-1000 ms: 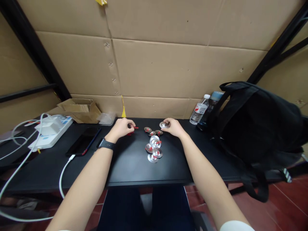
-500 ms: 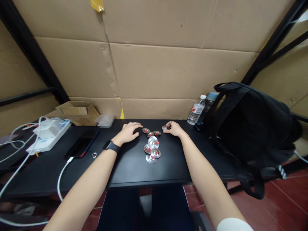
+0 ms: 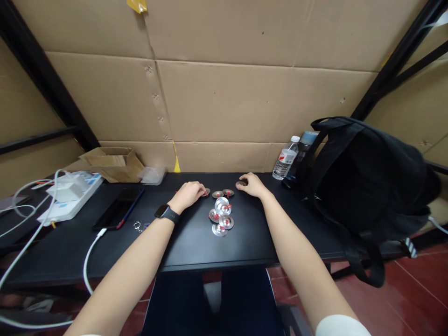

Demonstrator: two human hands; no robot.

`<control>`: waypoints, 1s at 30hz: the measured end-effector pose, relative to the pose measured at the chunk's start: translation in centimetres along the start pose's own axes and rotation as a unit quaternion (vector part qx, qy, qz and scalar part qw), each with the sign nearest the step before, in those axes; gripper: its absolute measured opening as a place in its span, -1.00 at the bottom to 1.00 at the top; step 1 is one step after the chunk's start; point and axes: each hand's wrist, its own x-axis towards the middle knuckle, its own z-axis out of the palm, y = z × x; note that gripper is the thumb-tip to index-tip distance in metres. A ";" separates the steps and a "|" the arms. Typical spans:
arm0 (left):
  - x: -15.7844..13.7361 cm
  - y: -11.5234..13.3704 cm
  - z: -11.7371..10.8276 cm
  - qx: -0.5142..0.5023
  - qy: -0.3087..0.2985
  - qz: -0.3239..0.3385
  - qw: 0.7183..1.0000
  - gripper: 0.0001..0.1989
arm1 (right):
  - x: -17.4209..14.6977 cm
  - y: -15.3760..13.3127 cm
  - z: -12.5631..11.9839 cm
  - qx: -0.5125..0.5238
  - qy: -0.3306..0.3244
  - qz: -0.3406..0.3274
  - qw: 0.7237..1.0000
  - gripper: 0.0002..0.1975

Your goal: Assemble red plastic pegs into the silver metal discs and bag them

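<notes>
Small metal finger cymbals with red ties lie on the black desk. My left hand (image 3: 191, 193), with a dark watch on its wrist, pinches the edge of one finger cymbal (image 3: 207, 192) left of the others. My right hand (image 3: 254, 185) grips another finger cymbal (image 3: 240, 184) at the far side, its fingers and thumb partly covering it. Between my hands sit two brownish cymbals, a left one (image 3: 217, 194) and a right one (image 3: 228, 192). Nearer to me, several shinier cymbals (image 3: 226, 222) overlap in a loose heap.
On the right stand a water bottle (image 3: 285, 161), a blue-capped bottle (image 3: 304, 149) and a black backpack (image 3: 371, 186). To the left are a phone (image 3: 117, 210) on a cable, a key ring (image 3: 137, 227), a white power strip (image 3: 72, 200) and a cardboard box (image 3: 128, 169). A cardboard wall rises behind.
My left hand has closed on the leftmost cymbal and shifted it left, away from the other cymbals. My right hand stays at its cymbal.
</notes>
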 end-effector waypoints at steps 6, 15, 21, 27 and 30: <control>-0.1 -0.1 0.0 -0.008 0.013 -0.015 1.000 -0.83 | -0.8 -3.0 0.0 0.034 0.025 -0.072 0.997 -0.66; 0.3 1.5 -0.2 -0.213 0.133 -0.042 0.967 -0.82 | -2.9 -9.3 1.8 0.208 0.042 -0.228 0.950 -0.25; 0.3 4.2 -0.1 -0.239 0.127 -0.015 0.962 -0.84 | -3.1 -10.4 2.1 0.265 0.049 -0.195 0.943 -0.43; 0.6 3.2 -0.1 -0.177 0.114 0.005 0.978 -0.83 | -2.7 -9.4 1.8 0.277 0.018 -0.159 0.947 -0.48; 0.4 0.5 -0.6 -0.099 0.123 -0.017 0.987 -0.81 | -2.1 -8.1 1.1 0.207 0.055 -0.139 0.967 -0.49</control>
